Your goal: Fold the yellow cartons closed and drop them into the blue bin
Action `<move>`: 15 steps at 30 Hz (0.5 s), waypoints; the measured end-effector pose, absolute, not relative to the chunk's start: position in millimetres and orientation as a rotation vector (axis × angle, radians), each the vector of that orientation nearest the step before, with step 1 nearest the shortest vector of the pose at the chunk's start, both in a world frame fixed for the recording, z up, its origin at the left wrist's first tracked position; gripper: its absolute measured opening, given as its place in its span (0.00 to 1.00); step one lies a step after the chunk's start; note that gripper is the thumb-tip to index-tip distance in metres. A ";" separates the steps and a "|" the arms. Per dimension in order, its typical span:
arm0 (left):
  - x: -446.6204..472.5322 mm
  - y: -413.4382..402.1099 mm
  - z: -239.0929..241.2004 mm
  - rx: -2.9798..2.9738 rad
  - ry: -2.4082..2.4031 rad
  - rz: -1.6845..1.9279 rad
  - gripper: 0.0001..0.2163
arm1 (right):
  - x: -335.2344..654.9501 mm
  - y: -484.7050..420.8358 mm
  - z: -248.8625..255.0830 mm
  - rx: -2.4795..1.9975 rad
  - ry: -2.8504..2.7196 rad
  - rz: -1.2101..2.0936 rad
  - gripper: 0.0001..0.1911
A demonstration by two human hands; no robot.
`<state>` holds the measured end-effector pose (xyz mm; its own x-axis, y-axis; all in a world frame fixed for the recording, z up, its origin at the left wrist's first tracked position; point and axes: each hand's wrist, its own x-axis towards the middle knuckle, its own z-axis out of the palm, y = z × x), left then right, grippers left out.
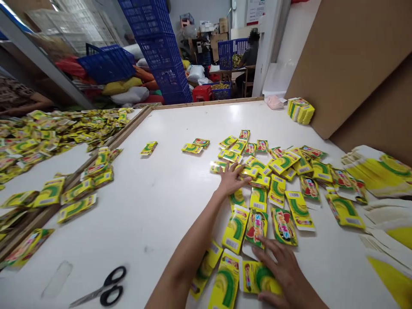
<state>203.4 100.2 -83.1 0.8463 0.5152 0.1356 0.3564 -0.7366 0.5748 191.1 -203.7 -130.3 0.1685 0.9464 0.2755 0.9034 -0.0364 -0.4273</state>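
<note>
My left hand (231, 179) lies palm down with fingers spread on small yellow printed boxes (256, 165) in a loose pile. Nearer to me, my right hand (283, 271) has its fingers apart over a yellow box (257, 277) that it partly covers. Its fingertips reach the lower end of a green-and-red box (256, 227). Whether the palm presses on anything is hidden. More flat boxes lie around both hands, such as a green-fronted one (284, 226) and a yellow one (299, 209), some with end flaps showing.
Scissors (104, 288) lie at the front left of the white table (154, 189). A wooden strip (106, 137) borders a heap of packets (38, 133). Unfolded cartons (380, 169) and a cardboard panel (331, 56) stand right. Blue crates (161, 51) and a seated person (250, 58) are beyond.
</note>
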 end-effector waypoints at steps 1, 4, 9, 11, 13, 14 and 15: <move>200.6 89.8 -73.1 2.442 0.597 0.371 0.28 | 193.9 -209.2 -128.5 -1.968 -1.739 0.113 0.39; 166.4 61.9 -39.1 2.374 0.564 0.434 0.28 | 204.1 -226.0 -120.2 -2.033 -1.682 0.128 0.34; 72.7 -12.2 -19.3 2.244 0.662 0.453 0.17 | 204.2 -246.0 -110.6 -2.045 -1.572 0.269 0.26; 50.1 -53.7 -28.4 2.208 0.671 0.404 0.15 | 201.4 -249.2 -103.7 -1.975 -1.546 0.386 0.24; 41.5 -92.2 -40.8 2.156 0.636 0.348 0.17 | 200.9 -251.2 -93.0 -1.852 -1.526 0.506 0.23; 41.2 -107.8 -46.6 2.114 0.619 0.341 0.20 | 201.8 -252.3 -86.9 -1.787 -1.507 0.553 0.23; 42.3 -120.0 -51.4 2.057 0.610 0.353 0.23 | 203.3 -253.9 -81.0 -1.731 -1.475 0.588 0.22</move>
